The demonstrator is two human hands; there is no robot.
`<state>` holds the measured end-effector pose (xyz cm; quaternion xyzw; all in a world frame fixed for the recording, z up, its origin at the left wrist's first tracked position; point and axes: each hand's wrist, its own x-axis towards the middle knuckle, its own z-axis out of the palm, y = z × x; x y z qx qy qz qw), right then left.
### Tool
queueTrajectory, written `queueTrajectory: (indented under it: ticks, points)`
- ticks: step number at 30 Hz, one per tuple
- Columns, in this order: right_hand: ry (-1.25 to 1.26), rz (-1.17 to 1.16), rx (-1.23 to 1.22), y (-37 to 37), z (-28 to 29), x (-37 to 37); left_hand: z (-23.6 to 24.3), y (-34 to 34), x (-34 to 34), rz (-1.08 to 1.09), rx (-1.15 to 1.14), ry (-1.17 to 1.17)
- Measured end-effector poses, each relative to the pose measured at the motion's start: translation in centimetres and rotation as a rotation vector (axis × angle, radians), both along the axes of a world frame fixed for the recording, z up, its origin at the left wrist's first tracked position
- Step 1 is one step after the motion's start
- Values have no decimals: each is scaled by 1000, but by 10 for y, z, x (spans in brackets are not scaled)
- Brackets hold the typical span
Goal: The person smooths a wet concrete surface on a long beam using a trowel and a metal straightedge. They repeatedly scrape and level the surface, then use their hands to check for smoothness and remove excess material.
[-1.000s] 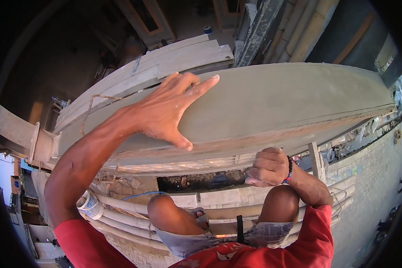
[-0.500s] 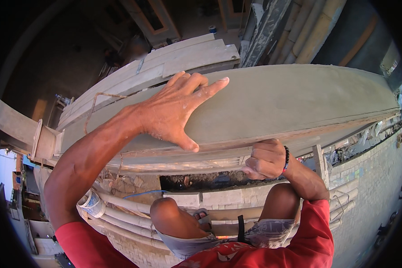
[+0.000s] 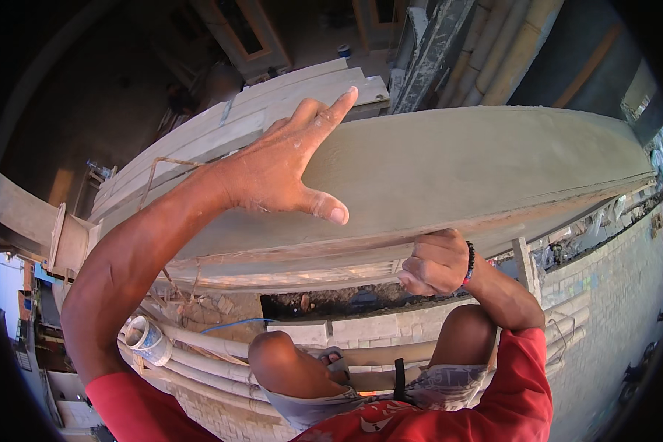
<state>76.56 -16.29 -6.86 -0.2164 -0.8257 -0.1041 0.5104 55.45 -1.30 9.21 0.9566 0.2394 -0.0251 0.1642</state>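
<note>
Smooth grey plaster covers the top of a long concrete ledge (image 3: pixel 479 147) in front of me. Over its left half my left hand (image 3: pixel 280 166) is raised, open, with thumb and forefinger spread wide and grey specks on the skin. Nothing shows between those fingers; whether the hand touches the ledge I cannot tell. By the ledge's near edge my right hand (image 3: pixel 436 261) is closed in a fist, and the curled fingers hide whatever may be in it. A dark beaded bracelet (image 3: pixel 471 263) circles that wrist.
Several pale boards (image 3: pixel 309 81) lie stacked behind the ledge, with a bent rusty rod (image 3: pixel 153 177) at their left. Bamboo poles (image 3: pixel 206 368) run below me, and a white bucket (image 3: pixel 149 340) stands by them. A paved lane (image 3: pixel 604 309) lies far below right.
My left hand has risen a little, its forefinger now pointing farther up and the thumb stretched to the right. My right fist stays almost in place.
</note>
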Motion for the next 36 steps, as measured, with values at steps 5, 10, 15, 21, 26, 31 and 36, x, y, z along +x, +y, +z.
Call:
queueTrajectory:
  ticks: [5, 10, 15, 21, 26, 31, 36]
  points:
    - [21, 6, -23, 1, -1, 0, 3, 15, 16, 115, -26, -71]
    - [21, -8, -8, 0, 0, 0, 4, 23, 25, 232, -113, -89]
    - [9, -15, -39, 0, 3, -1, 1, 29, 35, 282, -153, -31]
    - [42, -22, -61, -2, 9, -2, 3, 29, 43, 289, -231, -16]
    - [67, -56, -109, -4, 12, -3, -7, 30, 49, 207, -185, -101]
    - [101, -126, -171, -9, 10, -7, -17, 28, 52, 236, -42, -84]
    - [178, -200, -203, -10, 10, -10, -19, 29, 59, 236, -64, -19]
